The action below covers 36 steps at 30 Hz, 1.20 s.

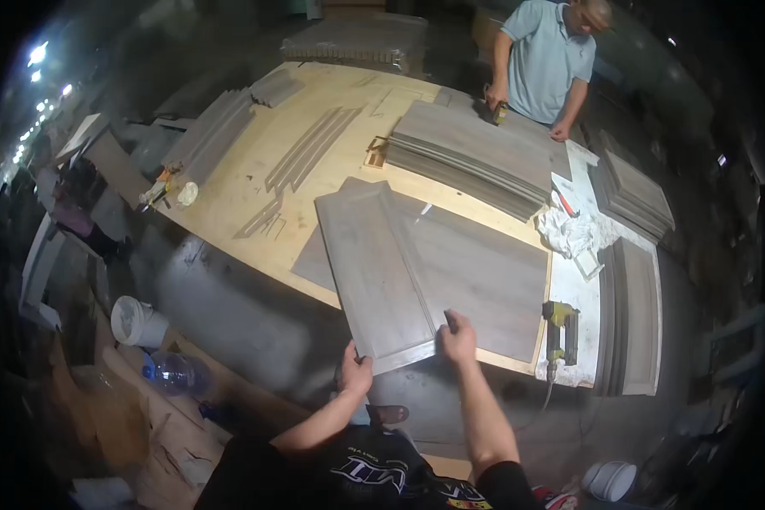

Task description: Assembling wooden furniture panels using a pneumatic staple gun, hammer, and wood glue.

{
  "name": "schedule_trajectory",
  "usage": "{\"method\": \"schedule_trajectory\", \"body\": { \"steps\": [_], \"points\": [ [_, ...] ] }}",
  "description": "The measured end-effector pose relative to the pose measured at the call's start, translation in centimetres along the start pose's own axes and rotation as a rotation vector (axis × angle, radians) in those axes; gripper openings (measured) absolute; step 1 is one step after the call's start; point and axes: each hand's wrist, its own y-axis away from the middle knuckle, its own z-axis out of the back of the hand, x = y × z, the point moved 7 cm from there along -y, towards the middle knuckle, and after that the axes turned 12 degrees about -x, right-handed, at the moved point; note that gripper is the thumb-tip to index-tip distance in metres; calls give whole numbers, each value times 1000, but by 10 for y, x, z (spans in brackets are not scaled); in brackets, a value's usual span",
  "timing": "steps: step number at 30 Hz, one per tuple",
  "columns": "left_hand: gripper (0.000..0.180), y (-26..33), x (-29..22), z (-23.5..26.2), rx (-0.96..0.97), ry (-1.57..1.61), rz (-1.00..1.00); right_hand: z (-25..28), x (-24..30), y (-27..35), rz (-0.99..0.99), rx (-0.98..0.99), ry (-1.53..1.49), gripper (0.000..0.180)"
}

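A grey framed cabinet door (376, 272) is held at its near end between my two hands. My left hand (355, 372) grips its near left corner, and my right hand (459, 338) has the near right corner. The door's far end reaches over a large flat grey panel (484, 285) lying on the table, partly covering it. Whether the door touches that panel I cannot tell. To the right of my right hand, a yellow-green nail gun (560, 330) with a hose stands at the table's near edge.
The pale wooden table (221, 200) bears thin grey strips (313, 149) and a stack of grey panels (476, 174). Across it a co-worker (548, 64) holds a tool on a panel. More doors (633, 314) stack at right, near a crumpled white cloth (567, 231). A white bucket (138, 321) stands lower left.
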Motion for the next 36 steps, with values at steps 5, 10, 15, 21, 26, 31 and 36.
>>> {"method": "schedule_trajectory", "body": {
  "steps": [5,10,15,21,26,31,36],
  "points": [
    [65,1,-18,39,-23,102,14,-9,31,51,-57,-67,-12,43],
    [59,2,-5,45,77,-52,-23,32,18,99,-244,-88,27,53],
    [45,-66,4,93,19,-120,-204,4,22,176,-772,120,-260,52],
    [73,-112,0,138,-24,83,222,-88,102,191,-612,672,-338,43],
    [63,-149,-56,132,19,54,-51,-70,103,117,-432,455,-349,43],
    [45,-185,-55,150,-28,-180,-289,16,40,24,-318,-6,70,53],
    [42,-193,-70,122,-77,-516,-326,73,-104,-16,-281,-313,108,56]
  ]
}}
